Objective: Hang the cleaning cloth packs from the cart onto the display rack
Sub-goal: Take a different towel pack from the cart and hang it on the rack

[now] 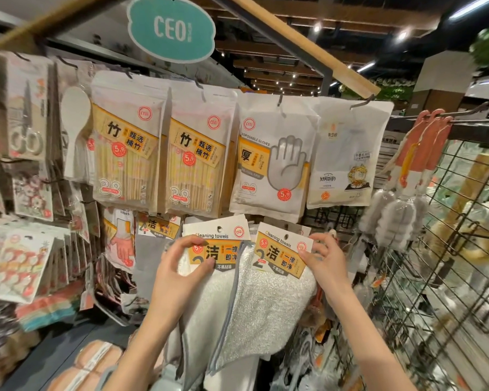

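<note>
Fingers [181, 251] pinch card-topped fluffy white cloth packs [268, 294].

1. I can't see whether the hole in either cleaning towel pack [218, 249] sits on a hook; the header cards cover it.
2. My left hand [181, 266] hides part of that pack's label.
3. The goods at the left edge [0, 122] are blurred and cut off.
4. The wire rack [449, 221] on the right is smeared.
</note>
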{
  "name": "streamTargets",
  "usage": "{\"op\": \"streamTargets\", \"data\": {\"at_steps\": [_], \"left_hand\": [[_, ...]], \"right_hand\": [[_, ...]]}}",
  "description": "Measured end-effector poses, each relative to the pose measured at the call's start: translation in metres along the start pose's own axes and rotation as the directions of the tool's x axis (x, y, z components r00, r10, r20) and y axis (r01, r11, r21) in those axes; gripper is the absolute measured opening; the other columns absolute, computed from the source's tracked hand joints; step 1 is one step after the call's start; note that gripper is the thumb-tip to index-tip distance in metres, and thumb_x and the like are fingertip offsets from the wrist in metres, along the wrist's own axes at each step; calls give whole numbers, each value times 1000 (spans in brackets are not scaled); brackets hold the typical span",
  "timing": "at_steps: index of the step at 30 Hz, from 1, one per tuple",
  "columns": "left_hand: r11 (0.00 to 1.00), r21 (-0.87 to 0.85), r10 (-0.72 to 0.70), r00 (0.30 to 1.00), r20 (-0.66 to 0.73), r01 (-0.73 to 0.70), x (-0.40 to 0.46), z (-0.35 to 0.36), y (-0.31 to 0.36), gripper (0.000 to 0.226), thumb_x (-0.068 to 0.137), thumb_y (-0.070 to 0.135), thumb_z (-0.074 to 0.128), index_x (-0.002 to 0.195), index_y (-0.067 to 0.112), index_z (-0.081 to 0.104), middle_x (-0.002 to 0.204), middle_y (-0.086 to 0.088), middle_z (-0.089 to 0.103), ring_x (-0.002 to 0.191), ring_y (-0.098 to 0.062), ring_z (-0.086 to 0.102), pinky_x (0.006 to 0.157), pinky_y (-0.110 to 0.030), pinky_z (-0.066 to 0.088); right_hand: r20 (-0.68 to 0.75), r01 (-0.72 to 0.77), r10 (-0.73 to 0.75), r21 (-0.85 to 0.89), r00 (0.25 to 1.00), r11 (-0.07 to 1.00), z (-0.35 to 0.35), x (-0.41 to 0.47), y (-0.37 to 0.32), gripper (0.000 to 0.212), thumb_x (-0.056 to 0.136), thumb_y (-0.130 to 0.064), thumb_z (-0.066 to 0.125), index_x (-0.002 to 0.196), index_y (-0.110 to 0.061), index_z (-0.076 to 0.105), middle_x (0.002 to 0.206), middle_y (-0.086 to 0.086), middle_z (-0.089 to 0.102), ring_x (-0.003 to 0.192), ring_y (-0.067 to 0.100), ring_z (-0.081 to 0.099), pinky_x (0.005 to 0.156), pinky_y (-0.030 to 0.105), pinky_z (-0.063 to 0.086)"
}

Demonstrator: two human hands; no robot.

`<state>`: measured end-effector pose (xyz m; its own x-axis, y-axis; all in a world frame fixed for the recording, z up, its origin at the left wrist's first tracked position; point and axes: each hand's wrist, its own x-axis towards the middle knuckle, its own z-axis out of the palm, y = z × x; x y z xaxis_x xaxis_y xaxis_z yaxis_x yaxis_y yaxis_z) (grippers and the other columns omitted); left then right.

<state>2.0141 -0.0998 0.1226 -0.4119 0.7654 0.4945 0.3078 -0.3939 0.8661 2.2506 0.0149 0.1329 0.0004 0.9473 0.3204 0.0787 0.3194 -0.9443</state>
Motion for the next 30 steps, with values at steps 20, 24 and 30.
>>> {"op": "streamTargets", "data": {"at_steps": [20,24,30], "left_hand": [[995,0,-97,991,-91,97,-11,-36,-10,35,78,14,76,95,41,63,107,31,62,105,12,53,97,-37,41],[996,23,-88,994,-70,90,-16,-34,-9,37,77,14,76,94,44,62,106,31,62,109,7,53,96,-35,40],[995,8,-100,994,-46,100,-21,-29,-9,39,77,12,76,90,46,62,104,34,61,106,12,52,92,-31,40]], "right_hand": [[-164,57,-69,-74,984,996,1,20,31,28,85,7,59,103,-15,55,91,0,64,73,-3,65,52,13,51],[-192,50,-58,-48,980,998,-9,17,37,30,86,5,59,107,-16,56,89,-2,64,73,-3,66,52,14,51],[-145,67,-72,-35,987,997,-4,19,37,29,85,5,60,105,-15,56,93,2,66,75,2,67,58,18,55]]}}
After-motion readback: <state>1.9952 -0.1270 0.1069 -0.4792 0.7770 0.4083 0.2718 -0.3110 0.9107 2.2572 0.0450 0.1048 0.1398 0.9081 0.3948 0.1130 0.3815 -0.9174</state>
